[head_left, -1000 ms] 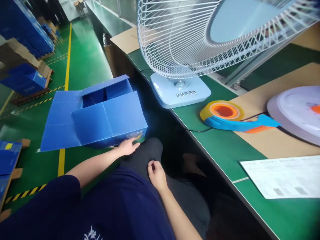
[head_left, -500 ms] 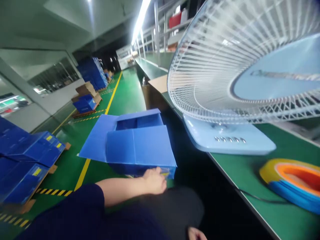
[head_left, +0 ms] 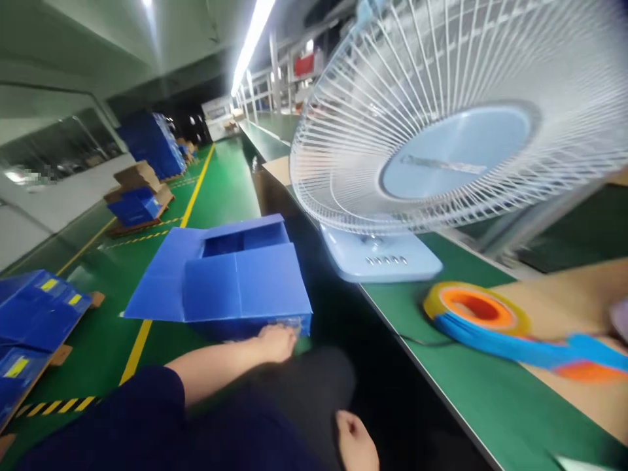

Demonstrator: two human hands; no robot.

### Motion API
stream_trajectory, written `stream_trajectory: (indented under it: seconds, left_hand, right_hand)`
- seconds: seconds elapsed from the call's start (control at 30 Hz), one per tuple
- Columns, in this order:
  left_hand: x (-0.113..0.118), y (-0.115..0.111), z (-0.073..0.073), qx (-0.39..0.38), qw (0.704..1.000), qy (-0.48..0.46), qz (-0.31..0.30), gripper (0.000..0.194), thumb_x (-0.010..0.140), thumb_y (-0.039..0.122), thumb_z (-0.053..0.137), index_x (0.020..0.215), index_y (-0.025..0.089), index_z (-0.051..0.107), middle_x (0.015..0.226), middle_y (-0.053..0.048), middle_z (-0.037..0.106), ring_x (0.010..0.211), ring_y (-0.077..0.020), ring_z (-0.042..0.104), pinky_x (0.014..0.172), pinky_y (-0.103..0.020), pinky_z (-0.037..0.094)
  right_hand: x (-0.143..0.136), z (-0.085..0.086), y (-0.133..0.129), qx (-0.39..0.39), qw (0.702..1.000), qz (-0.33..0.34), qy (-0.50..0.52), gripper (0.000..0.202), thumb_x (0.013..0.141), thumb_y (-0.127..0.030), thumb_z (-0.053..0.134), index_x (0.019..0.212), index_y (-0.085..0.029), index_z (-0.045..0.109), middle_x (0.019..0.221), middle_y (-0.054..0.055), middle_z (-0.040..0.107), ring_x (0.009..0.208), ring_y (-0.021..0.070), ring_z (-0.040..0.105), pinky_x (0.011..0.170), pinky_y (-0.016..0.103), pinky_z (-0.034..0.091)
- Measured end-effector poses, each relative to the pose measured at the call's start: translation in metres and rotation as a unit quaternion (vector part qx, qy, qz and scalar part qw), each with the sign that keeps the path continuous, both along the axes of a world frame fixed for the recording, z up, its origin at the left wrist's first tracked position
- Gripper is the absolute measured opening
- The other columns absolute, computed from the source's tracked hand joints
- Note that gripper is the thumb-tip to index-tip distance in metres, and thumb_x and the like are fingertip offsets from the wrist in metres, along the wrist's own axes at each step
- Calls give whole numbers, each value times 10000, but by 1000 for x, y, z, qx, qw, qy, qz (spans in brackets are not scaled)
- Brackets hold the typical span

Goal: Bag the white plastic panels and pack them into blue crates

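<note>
My left hand is at the near side of an open blue carton, its fingers curled at the lower edge beside a clear label; what they grip is hard to make out. The carton's flaps are spread. Low in the view, my right hand is closed with curled fingers next to my dark trouser leg, and nothing shows in it. A light blue fan with a white wire cage stands on the green bench to the right.
Tape rolls, yellow, orange and blue, lie on the bench near cardboard. A black cord crosses the bench edge. Blue cartons on pallets stand at the left. Yellow lines mark the green floor.
The view has turned to the right, so the fan, carton and tape sit further left. More of my right hand shows. My left hand stays at the carton's near side.
</note>
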State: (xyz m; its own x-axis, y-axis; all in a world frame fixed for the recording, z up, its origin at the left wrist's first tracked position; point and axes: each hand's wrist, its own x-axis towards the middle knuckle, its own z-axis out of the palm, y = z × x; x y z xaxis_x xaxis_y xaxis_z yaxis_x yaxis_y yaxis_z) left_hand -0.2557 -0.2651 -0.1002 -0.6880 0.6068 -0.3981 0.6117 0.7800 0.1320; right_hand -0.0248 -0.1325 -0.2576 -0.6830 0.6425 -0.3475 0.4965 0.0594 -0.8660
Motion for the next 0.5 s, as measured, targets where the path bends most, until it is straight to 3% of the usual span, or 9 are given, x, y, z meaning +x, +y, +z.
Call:
stream_trajectory:
  seconds: [0.1,0.23,0.37,0.5]
  left_hand:
    - [-1,-9,-10,0,1000,-16,-13,501,1106,368,331,1298,140,733,1341,-213,715,1176,-314,741,1066,-464,587]
    - [-3,-19,-18,0,999,-27,-23,448,1100,303,355,1260,118,730,1410,-229,644,1127,-304,738,1046,-454,583]
    - [-4,-23,-18,-8,999,-18,-38,414,1067,239,397,1285,136,734,1409,-207,629,1178,-300,693,1084,-435,551]
    - [-2,-22,-16,-22,997,-5,-71,395,994,185,475,1257,139,767,1404,-218,618,1271,-354,622,1074,-457,549]
  right_hand:
    - [1,6,-7,-38,999,-34,7,487,711,-696,523,752,-246,704,774,124,751,794,361,743,782,464,605]
    - [3,-5,-15,-47,997,-53,-15,461,750,-639,532,820,-218,706,755,87,721,740,291,698,731,395,568]
    - [4,-16,-21,-54,997,-54,-14,453,782,-615,536,873,-207,711,759,69,711,710,260,669,668,354,525]
    - [3,-16,-26,-45,997,-57,-7,436,792,-615,529,852,-219,700,749,54,695,715,256,650,688,355,508]
